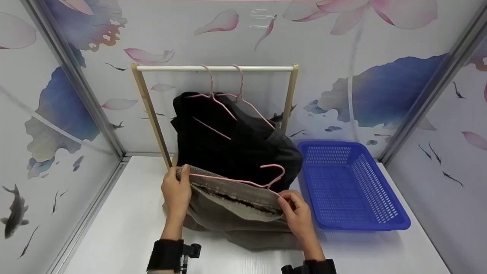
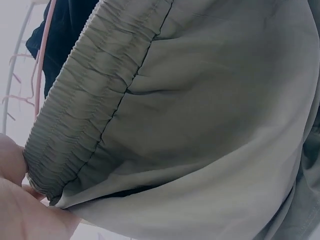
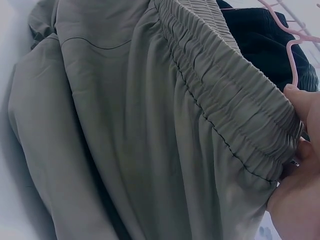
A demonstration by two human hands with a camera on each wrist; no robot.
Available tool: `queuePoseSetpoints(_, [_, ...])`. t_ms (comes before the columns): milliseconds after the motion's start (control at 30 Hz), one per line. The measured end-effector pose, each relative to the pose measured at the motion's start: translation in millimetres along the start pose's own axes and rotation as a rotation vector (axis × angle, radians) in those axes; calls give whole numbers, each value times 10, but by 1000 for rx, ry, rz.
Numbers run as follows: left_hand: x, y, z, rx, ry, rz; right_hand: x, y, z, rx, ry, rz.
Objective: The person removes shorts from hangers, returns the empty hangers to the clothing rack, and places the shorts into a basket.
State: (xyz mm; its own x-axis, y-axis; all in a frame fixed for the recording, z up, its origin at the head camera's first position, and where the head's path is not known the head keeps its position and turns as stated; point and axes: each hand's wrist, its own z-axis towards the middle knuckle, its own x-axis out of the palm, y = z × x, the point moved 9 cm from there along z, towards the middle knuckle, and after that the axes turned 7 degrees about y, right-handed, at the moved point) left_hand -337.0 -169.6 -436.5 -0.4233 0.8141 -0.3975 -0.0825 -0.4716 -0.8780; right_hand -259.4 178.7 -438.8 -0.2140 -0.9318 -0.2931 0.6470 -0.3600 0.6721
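A pair of grey-brown elastic-waist trousers (image 1: 262, 236) is stretched between both hands over the table, waist opening upward. My left hand (image 1: 177, 192) pinches the left end of the gathered waistband (image 2: 95, 75), thumb on top. At the opposite end, my right hand (image 1: 298, 214) pinches the waistband (image 3: 240, 95) together with one arm of a pink hanger (image 1: 228, 178). That hanger lies along the waist opening, its hook tilted up and off the rail. Its left end reaches the fingers of my left hand. Folds of cloth hide part of the hanger.
Behind the trousers stands a clothes rack with a white rail (image 1: 171, 69) and wooden posts. Two pink hangers (image 1: 211, 82) carry dark clothes (image 1: 213, 148) on it. A blue plastic basket (image 1: 392, 198) sits on the white table to the right. Patterned panels enclose the table.
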Motion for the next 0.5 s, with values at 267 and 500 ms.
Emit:
queuePoseSetpoints(267, [-27, 33, 1, -29, 23, -32, 50, -33, 6, 23, 55, 24])
queuePoseSetpoints(500, [-17, 22, 8, -28, 39, -42, 98, -50, -5, 30, 100, 39])
